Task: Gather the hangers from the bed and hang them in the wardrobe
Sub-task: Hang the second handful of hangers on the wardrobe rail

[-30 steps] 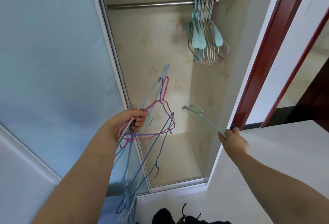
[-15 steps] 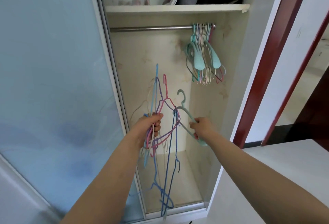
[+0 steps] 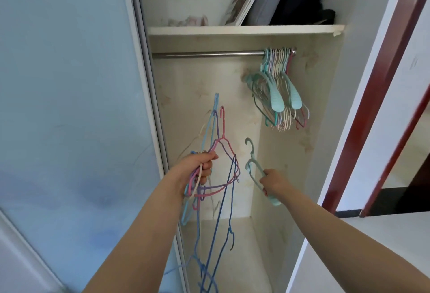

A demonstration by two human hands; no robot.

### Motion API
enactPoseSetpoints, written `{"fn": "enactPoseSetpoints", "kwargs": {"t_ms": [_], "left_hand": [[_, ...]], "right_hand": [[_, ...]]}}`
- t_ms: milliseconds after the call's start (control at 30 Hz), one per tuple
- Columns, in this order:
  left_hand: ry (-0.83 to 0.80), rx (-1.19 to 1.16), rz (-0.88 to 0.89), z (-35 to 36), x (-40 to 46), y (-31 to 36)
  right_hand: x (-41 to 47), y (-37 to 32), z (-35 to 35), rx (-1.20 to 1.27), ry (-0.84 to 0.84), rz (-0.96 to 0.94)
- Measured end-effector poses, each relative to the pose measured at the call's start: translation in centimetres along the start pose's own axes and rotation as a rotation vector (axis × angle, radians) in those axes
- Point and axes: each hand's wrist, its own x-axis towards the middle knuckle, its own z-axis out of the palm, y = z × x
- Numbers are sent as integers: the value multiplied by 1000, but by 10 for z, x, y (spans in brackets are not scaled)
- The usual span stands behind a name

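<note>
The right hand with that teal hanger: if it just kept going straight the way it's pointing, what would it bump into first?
The right hand points the teal hanger hook-up into the wardrobe. Straight on, the hook would probably meet the back panel first, below the rail; depth is hard to judge.

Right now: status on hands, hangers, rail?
Left hand grips a bundle of wire hangers. Right hand holds one teal hanger, hook up, below the rail. Hung hangers bunched at right end; rest of rail free.

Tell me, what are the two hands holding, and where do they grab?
The left hand grips a bundle of wire hangers just below their hooks. The right hand holds one teal plastic hanger by its arm.
</note>
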Motion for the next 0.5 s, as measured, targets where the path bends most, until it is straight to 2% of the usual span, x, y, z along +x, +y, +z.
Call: {"fn": "enactPoseSetpoints", "kwargs": {"t_ms": [67, 300, 400, 500], "left_hand": [[41, 4, 16, 1, 8, 0], [93, -41, 63, 1, 26, 11], [91, -74, 87, 8, 31, 19], [80, -108, 94, 10, 33, 25]], "right_hand": [[1, -14, -2, 51, -12, -66], [-4, -100, -41, 530, 72, -374], [10, -142, -68, 708, 62, -410], [26, -174, -86, 718, 70, -410]]}}
